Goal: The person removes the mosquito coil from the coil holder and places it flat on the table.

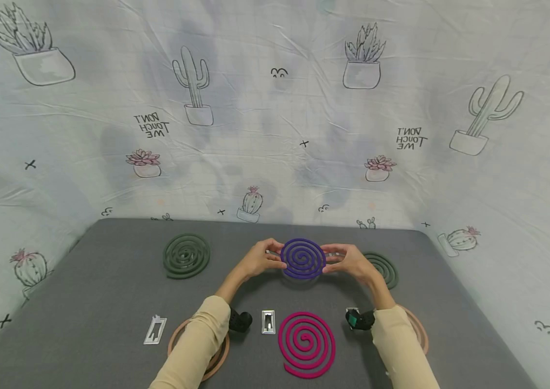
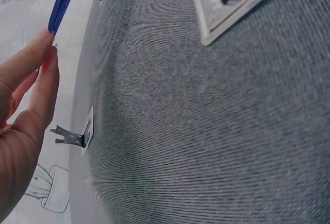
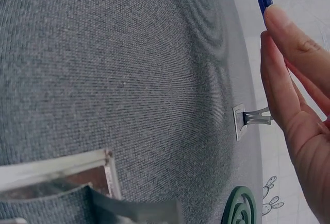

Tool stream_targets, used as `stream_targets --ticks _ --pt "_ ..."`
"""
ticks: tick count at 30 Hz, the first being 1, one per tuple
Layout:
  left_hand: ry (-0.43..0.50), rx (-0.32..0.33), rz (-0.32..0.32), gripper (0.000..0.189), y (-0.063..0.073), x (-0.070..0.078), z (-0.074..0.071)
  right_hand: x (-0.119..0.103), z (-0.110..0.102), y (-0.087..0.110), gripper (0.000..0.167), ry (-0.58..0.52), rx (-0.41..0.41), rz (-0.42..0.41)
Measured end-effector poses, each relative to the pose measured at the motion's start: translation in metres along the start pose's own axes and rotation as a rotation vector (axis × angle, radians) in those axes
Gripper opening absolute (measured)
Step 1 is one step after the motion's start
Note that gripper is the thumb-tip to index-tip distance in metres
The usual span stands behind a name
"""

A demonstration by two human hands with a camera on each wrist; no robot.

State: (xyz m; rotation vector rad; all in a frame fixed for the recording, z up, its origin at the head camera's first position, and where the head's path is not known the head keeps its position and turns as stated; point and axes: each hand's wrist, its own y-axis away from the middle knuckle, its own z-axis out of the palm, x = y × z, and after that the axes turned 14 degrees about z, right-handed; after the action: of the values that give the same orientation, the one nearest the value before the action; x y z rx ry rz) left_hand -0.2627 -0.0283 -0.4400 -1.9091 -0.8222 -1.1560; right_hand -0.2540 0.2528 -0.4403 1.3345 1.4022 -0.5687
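From the head camera, I see the left hand (image 1: pixel 260 259) and right hand (image 1: pixel 351 261) pinching opposite edges of a purple coil (image 1: pixel 303 259), held above the grey table (image 1: pixel 109 281); a pink coil (image 1: pixel 306 346) lies nearer the person. The left wrist view shows me thumb and fingers gripping the rim, a metal stand (image 2: pixel 78 139) beyond. On the right wrist view, I see fingertips pinching likewise, a green coil (image 3: pixel 231 206) lying below.

Cactus-printed cloth (image 1: pixel 275 116) hangs behind; grey tabletop (image 1: pixel 109 294) lies below.
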Motion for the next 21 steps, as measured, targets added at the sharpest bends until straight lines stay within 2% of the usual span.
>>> stream_targets --ticks 7,14,21 --pt "-0.087 -0.002 -0.008 0.043 0.0021 -0.0016 0.0025 0.0012 -0.0005 -0.0001 0.063 -0.005 -0.009 0.006" --pt "-0.124 -0.018 0.028 0.047 0.0034 -0.0026 0.0025 0.0038 -0.0001 -0.0016 0.062 -0.007 -0.032 0.001" --pt "-0.181 -0.017 0.011 0.051 0.0024 -0.0059 0.0035 0.0046 0.0016 -0.0039 0.063 0.02 -0.028 0.006"
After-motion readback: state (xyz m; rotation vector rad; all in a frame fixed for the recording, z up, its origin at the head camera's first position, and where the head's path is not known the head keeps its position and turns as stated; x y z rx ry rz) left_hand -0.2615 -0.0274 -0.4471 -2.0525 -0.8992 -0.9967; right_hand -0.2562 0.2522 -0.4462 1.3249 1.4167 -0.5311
